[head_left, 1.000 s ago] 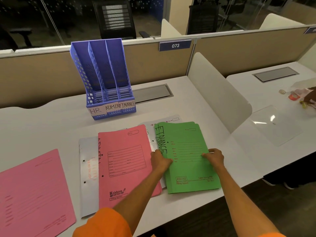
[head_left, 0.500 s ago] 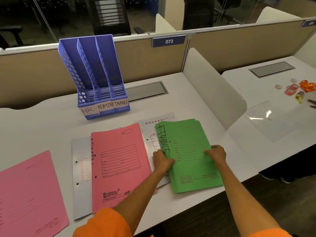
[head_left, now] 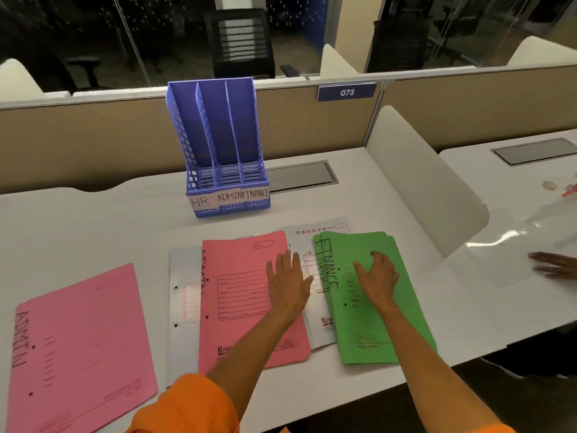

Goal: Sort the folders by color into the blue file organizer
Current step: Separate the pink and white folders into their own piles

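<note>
The blue file organizer (head_left: 218,157) stands upright at the back of the desk, its three slots labelled HR, ADMIN and FINANCE and holding nothing. A stack of green folders (head_left: 374,323) marked FINANCE lies at the front right. My right hand (head_left: 376,276) rests flat on it, fingers spread. My left hand (head_left: 287,282) lies flat across the right edge of a pink folder (head_left: 240,295) and the white folder (head_left: 315,245) beneath the green stack. Another white folder (head_left: 182,307) pokes out left of the pink one. A second pink folder (head_left: 78,345), marked ADMIN, lies at the far left.
A white curved divider (head_left: 427,182) bounds the desk on the right. Beyond it, another person's hand (head_left: 555,265) rests on a clear plastic sheet (head_left: 505,242) on the neighbouring desk. A grey cable hatch (head_left: 299,178) sits beside the organizer. A beige partition runs along the back.
Both hands let go of the green stack's edges and moved up to lie flat, the left one onto the pink and white folders. The camera view shifted left.
</note>
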